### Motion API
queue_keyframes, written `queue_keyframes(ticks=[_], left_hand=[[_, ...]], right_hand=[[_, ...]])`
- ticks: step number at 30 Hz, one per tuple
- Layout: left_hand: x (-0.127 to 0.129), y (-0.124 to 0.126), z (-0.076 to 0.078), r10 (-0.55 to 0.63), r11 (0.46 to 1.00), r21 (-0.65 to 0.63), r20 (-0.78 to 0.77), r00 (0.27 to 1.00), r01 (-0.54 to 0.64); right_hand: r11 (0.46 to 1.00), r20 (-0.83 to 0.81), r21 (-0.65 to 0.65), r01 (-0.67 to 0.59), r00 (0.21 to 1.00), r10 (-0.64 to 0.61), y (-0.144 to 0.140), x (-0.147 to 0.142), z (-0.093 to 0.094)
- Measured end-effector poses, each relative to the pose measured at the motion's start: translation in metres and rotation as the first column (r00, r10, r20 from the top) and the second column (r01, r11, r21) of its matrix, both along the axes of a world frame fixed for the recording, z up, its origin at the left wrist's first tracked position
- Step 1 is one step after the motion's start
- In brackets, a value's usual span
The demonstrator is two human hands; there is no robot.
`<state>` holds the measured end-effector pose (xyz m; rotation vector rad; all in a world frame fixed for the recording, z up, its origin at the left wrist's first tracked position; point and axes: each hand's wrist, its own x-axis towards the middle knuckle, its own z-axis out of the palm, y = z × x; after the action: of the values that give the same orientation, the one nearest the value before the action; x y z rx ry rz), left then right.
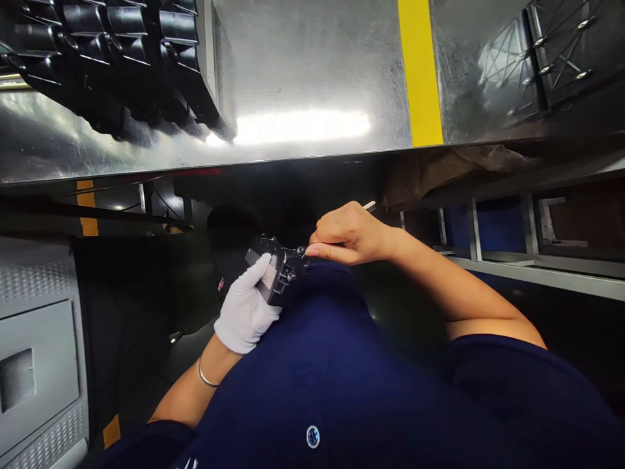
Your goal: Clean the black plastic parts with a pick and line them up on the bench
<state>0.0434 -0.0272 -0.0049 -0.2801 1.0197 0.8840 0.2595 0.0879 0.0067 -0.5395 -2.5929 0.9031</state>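
Observation:
In a white glove, my left hand (249, 309) is closed round a black moulded plastic part (279, 264) in front of my body. The part has small posts and ribs along its right side, and a pale, shiny flat patch shows by my thumb. My bare right hand (347, 234) is curled in a fist around a slim tool (370, 206), whose light end sticks out behind the knuckles. Its kind is hidden by the fingers. The right thumb and forefinger are at the right edge of the part; I cannot tell whether the tool touches it.
A metal table (312, 78) with a yellow stripe (420, 71) lies ahead. Black moulded parts (131, 58) are stacked at its left, and a ribbed black part (566, 52) lies at the right. A grey plastic box (39, 339) stands lower left; a metal frame (537, 270) is at right.

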Motion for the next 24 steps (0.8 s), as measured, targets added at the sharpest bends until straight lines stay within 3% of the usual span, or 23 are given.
queue_keyframes(ticks=[4,7,9,12,13,14,16,18,21,24], left_hand=[[0.006,0.000,0.004,0.003,1.000,0.003,-0.014,1.000,-0.003],[0.010,0.000,0.007,-0.029,0.999,0.016,-0.005,1.000,0.029],[0.011,0.000,0.006,-0.062,0.998,0.009,-0.021,0.998,0.062],[0.003,0.002,0.001,-0.041,0.999,0.023,-0.109,0.993,0.044],[-0.001,0.004,0.000,-0.009,0.999,0.037,-0.148,0.989,0.015],[-0.006,0.006,-0.002,0.027,0.998,0.053,-0.196,0.980,-0.017],[-0.015,0.010,-0.002,0.068,0.995,0.087,-0.330,0.941,-0.042],[-0.020,0.014,0.000,0.039,0.994,0.107,-0.483,0.875,0.015],[-0.018,0.017,0.005,-0.036,0.989,0.091,-0.605,0.795,0.114],[-0.014,0.017,0.006,-0.012,0.990,0.101,-0.638,0.770,0.099]], right_hand=[[0.982,0.008,-0.176,-0.074,0.997,0.077,-0.001,0.006,-0.001],[0.935,-0.010,-0.335,-0.119,0.992,0.122,0.000,0.009,-0.004],[0.838,-0.025,-0.508,-0.199,0.976,0.217,0.002,0.011,-0.006],[0.605,-0.072,-0.734,-0.308,0.922,0.382,0.005,0.014,-0.010],[0.582,-0.079,-0.761,-0.286,0.932,0.355,0.004,0.014,-0.011],[0.602,-0.076,-0.765,-0.228,0.960,0.268,0.003,0.014,-0.012],[0.692,-0.073,-0.721,-0.034,0.997,-0.028,-0.001,0.010,-0.012],[0.738,-0.111,-0.659,0.145,0.952,-0.286,-0.009,0.001,-0.013],[0.719,-0.175,-0.641,0.267,0.862,-0.476,-0.025,-0.016,-0.018],[0.642,-0.167,-0.696,0.321,0.798,-0.579,-0.039,-0.032,-0.024]])
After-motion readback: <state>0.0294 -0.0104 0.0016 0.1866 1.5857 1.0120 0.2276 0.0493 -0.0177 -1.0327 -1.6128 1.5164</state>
